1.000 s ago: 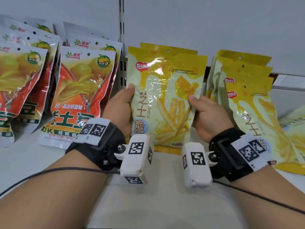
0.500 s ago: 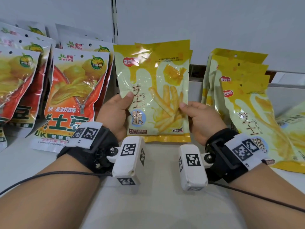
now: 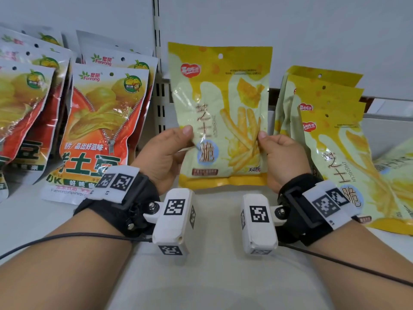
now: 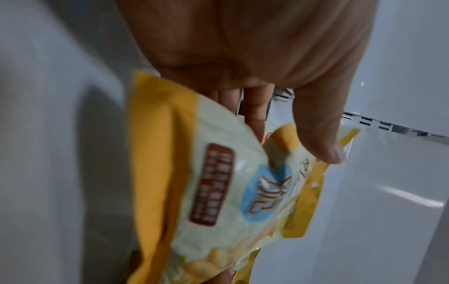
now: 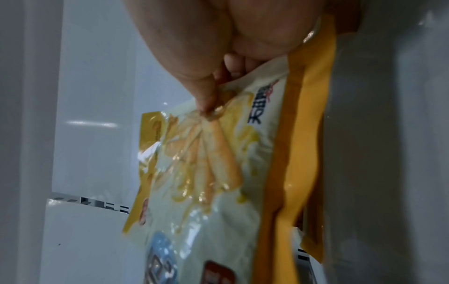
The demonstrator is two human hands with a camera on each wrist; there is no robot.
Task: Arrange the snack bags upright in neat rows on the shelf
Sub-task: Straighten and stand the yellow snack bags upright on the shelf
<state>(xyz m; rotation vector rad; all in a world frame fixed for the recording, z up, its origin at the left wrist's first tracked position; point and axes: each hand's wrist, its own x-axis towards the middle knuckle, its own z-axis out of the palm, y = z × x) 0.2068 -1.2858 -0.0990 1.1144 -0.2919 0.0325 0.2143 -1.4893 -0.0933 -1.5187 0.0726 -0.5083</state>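
Yellow snack bag (image 3: 220, 117) I'm holding: glossy plastic film, crinkled, glare spots. Orange bags (image 3: 98, 128) at shelf's left end: same shiny film. Shelf (image 3: 214, 276): smooth, painted-looking, slight sheen. My wrist straps (image 3: 125, 204): matt black fabric.

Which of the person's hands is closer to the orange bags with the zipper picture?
Left. The left hand holds the yellow bag right beside the front orange zipper bag. The right hand grips that yellow bag's far edge, nearer the yellow stack.

chip bags (image 3: 93, 130) left, fry bags (image 3: 330, 139) right
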